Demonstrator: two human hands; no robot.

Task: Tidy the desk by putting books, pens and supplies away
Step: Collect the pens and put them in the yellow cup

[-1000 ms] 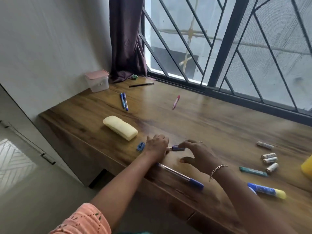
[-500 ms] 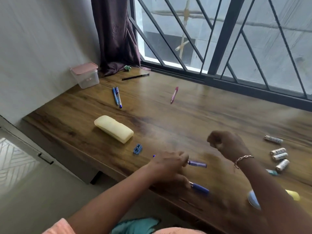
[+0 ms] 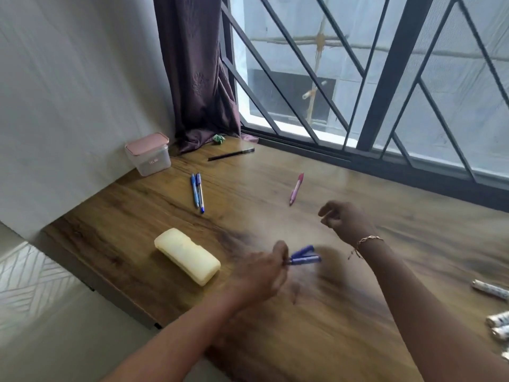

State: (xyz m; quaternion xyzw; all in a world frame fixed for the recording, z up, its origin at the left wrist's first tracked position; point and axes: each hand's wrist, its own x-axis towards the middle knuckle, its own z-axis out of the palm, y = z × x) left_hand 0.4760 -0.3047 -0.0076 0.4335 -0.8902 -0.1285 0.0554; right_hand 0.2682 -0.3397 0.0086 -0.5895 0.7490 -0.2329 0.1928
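Observation:
My left hand (image 3: pixel 261 274) is closed around two blue-capped pens (image 3: pixel 304 256), held just above the wooden desk (image 3: pixel 275 177). A yellow pencil case (image 3: pixel 187 256) lies closed to the left of that hand. My right hand (image 3: pixel 344 219), with a bracelet at the wrist, hovers over the desk with its fingers curled loosely and nothing in them. Ahead of it lies a pink pen (image 3: pixel 296 188). Two blue pens (image 3: pixel 197 192) lie side by side further left, and a black pen (image 3: pixel 231 154) rests near the curtain.
A clear box with a pink lid (image 3: pixel 148 154) stands in the far left corner by the wall. A small green object (image 3: pixel 218 138) sits at the foot of the purple curtain (image 3: pixel 198 70). Several white paper-wrapped rolls (image 3: pixel 493 312) lie at the right edge. A barred window runs along the back.
My left hand has picked up both blue-capped pens from the desk's front edge and lifted them. My right hand let go and moved up and away toward the pink pen.

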